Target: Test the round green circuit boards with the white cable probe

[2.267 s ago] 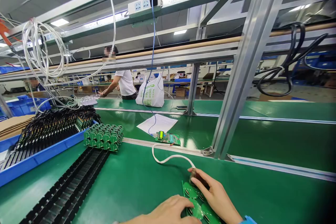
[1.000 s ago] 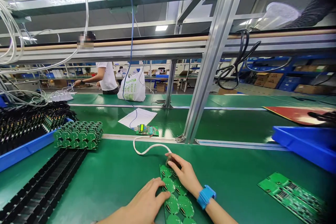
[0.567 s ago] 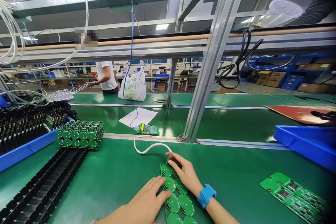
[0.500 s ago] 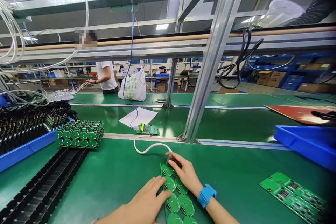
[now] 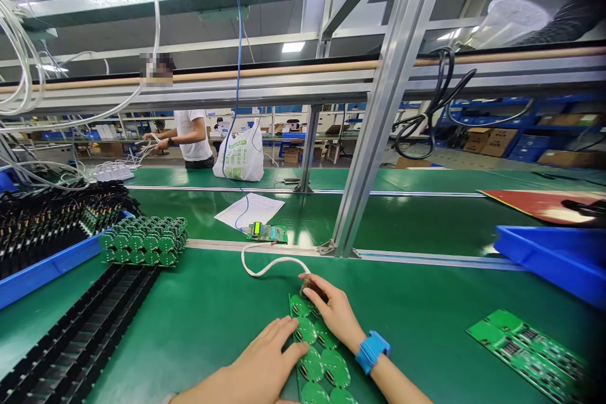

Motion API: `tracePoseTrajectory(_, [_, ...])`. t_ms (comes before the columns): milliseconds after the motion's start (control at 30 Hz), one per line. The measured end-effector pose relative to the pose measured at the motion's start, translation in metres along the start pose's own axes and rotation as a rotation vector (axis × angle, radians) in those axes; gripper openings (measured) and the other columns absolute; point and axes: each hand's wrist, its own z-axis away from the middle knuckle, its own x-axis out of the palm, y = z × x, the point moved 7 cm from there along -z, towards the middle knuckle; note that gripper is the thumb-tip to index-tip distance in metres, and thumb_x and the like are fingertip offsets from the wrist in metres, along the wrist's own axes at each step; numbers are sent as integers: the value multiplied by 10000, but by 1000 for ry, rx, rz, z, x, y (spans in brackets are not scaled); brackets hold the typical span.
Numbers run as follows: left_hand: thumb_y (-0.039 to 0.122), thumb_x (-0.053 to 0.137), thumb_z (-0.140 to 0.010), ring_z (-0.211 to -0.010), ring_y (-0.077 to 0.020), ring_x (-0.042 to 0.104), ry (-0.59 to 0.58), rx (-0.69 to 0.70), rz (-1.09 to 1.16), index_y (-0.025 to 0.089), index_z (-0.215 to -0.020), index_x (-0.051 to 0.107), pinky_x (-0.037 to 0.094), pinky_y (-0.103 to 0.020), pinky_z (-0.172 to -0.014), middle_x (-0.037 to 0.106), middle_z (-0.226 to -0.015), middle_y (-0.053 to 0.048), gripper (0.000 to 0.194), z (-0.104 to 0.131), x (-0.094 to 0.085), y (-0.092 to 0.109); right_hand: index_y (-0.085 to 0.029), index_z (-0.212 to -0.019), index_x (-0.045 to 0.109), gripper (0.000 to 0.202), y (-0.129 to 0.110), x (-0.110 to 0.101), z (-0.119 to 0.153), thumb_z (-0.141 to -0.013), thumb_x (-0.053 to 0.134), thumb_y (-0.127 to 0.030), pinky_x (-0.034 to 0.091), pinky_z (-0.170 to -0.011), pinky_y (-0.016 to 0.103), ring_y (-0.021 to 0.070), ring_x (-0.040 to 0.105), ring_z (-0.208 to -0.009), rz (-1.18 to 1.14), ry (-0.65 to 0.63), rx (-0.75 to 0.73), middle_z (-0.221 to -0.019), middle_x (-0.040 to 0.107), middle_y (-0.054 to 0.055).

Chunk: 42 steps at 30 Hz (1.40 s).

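Green bench, one panel, two hands

Bench [image 5: 208,334], green-topped, edged by metal rails, a metal post [image 5: 386,101] rising beyond the hands; viewed by me from afar through the head camera.

Item: panel [image 5: 310,366], of round green boards joined in two columns, lying on the bench in front of me, its near end cut off by the lower edge of view.

Item: my left hand [image 5: 265,353], palm down at the panel's left side, thumb and forefinger parted, their tips on the boards.

Item: my right hand [image 5: 339,319], blue band [image 5: 373,352] at the wrist, thumb and fingers pinching a brownish block [image 5: 305,285] at the panel's far end (whether block and boards touch I cannot tell; my fingers hide the join).

Item: white cable [image 5: 265,271], curving from the block to the tester.

Item: tester [image 5: 269,234], a small green board with a lit yellow display, beside paper [image 5: 253,208]; blue cable [image 5: 238,44] dropping to it from overhead.

To the left: stack [image 5: 144,243] of round boards at the far end of a black rack [image 5: 101,315]; blue bin [image 5: 52,273] of black leads [image 5: 57,221].

To the right: spare board [image 5: 525,347], flat on the bench, near a second bin [image 5: 544,262].

Beyond: white bag [image 5: 243,158]; co-worker [image 5: 192,139] in a white top, handling white cords [image 5: 151,145].
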Motion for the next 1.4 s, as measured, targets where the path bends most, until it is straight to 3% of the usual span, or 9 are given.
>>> tracePoseTrajectory(467, [722,603,-796,-1440,-378,188,3,-16,29,182,-1457,369,230,-537,-1157,243,-1553,-220,885,1,0,0,-199,-1039,708,329,-1,-1,0,-875,545,-433,558,-768,348,245,685,-829,17,8,-3,-962,745,81])
tracePoseTrajectory(667, [722,593,-805,-1441,-384,183,7,-24,26,193,-1467,357,237,-548,-1153,217,-1567,-199,880,2,-1,1,-180,-1073,662,340,-7,-4,3,-891,532,-437,544,-729,316,219,654,-750,-14,37,-3,-853,711,66])
tracePoseTrajectory(900, [725,583,-799,-1435,-377,213,25,-89,-1,166,-1454,389,244,-538,-1150,228,-1560,-214,883,2,-5,-2,-176,-951,634,237,-15,2,8,-892,547,-388,510,-669,286,184,590,-686,-63,-140,-37,-798,662,43])
tracePoseTrajectory(1400, [698,588,-817,-1440,-374,194,35,-71,37,176,-1463,371,236,-543,-1155,208,-1573,-189,858,3,-6,-1,-190,-915,643,191,-21,6,9,-901,541,-351,500,-707,287,200,611,-728,-2,-213,-77,-801,679,33])
